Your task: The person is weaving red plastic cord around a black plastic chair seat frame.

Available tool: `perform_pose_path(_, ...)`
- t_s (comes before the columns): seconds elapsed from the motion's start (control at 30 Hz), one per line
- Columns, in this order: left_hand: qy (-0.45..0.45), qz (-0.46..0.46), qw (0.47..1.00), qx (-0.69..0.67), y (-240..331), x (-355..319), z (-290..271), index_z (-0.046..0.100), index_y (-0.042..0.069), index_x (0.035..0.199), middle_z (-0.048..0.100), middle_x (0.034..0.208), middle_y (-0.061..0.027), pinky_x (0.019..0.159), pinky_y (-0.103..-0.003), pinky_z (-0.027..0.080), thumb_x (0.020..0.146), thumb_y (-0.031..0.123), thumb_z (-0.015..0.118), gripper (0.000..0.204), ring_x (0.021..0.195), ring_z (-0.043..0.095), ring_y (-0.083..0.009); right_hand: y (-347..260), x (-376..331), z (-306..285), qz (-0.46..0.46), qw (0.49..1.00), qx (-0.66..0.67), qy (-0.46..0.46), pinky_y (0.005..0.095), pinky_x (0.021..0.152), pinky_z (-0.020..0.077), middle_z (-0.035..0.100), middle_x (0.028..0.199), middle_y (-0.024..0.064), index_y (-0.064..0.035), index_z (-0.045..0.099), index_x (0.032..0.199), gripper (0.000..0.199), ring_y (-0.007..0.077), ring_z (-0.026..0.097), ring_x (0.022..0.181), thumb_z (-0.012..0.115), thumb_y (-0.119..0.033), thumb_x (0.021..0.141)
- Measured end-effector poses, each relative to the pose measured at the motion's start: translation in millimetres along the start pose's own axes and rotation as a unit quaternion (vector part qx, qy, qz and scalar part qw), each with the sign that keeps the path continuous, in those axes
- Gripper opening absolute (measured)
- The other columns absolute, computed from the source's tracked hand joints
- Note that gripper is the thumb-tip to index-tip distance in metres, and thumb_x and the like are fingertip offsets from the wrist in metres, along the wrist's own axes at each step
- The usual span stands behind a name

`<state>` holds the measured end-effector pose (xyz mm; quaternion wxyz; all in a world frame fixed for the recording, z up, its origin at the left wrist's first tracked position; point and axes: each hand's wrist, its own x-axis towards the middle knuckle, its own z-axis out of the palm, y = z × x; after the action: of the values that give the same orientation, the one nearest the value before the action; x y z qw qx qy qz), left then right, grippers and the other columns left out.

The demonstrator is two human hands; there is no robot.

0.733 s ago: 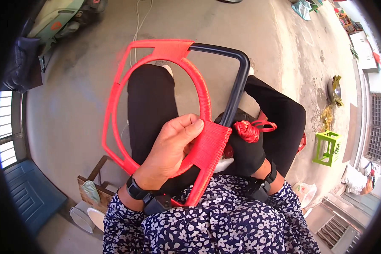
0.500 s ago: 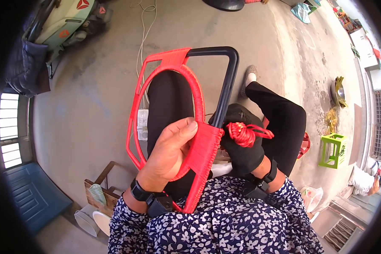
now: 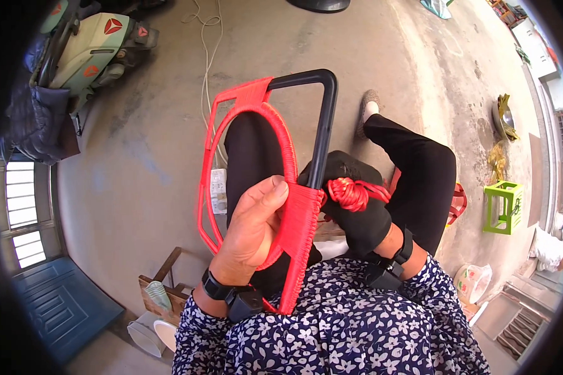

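My left hand (image 3: 253, 228) grips a black metal frame (image 3: 322, 119) partly wrapped in red woven cord (image 3: 297, 222), holding it upright over my lap. An inner red oval hoop (image 3: 281, 134) sits inside the frame. My right hand (image 3: 356, 209), in a black glove, holds a bundle of red cord (image 3: 353, 192) against the frame's right bar. Both wrists wear black bands.
A green plastic stool (image 3: 503, 206) and a red object (image 3: 458, 203) stand on the concrete floor at right. A scooter (image 3: 91, 47) is parked at upper left. A white cable (image 3: 206, 69) runs to a power strip (image 3: 218, 190). A wooden crate with cups (image 3: 159, 294) sits at lower left.
The frame has turned from lying tilted to standing more upright, and the view has shifted left. My right hand stayed at the frame's right bar with the cord bundle.
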<state>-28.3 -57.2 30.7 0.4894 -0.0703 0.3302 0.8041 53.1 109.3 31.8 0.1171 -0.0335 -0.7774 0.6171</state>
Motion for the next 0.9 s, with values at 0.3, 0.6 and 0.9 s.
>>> perform_pose_path(0.3,0.020,0.007,1.000,0.005,1.3,-8.2,-11.7,0.060,0.006,0.109,0.064,0.072,-0.0094,0.047,-0.028,0.042,0.100,0.025,0.048,0.024,0.057,0.059,-0.0179,10.1,20.6,24.7,0.027,0.997,0.068,0.037,0.0292,0.051,0.0441,0.059,0.066,0.0043,-0.0041,0.061,0.080,0.016,0.0104,0.056,0.058,0.073,-0.014,0.077)
perform_pose_path(0.6,0.038,0.011,0.999,0.017,-3.0,-13.2,-13.7,0.061,0.008,0.105,0.063,0.068,-0.0118,0.047,-0.028,0.041,0.101,0.028,0.044,0.026,0.054,0.056,-0.0180,6.7,14.7,28.9,0.016,0.984,0.167,0.066,0.0280,0.053,0.0448,0.061,0.067,0.0049,-0.0034,0.064,0.082,0.012,0.0084,0.057,0.061,0.071,-0.014,0.080)
perform_pose_path(0.9,0.077,0.027,0.992,0.091,41.2,-44.0,-20.2,0.055,0.005,0.094,0.054,0.065,-0.0073,0.047,-0.027,0.041,0.101,0.034,0.043,0.032,0.050,0.049,-0.0158,-4.5,57.7,56.2,0.059,0.981,0.172,-0.065,0.0276,0.062,0.0493,0.063,0.076,0.0036,-0.0017,0.063,0.086,0.011,0.0100,0.060,0.069,0.068,-0.010,0.081)
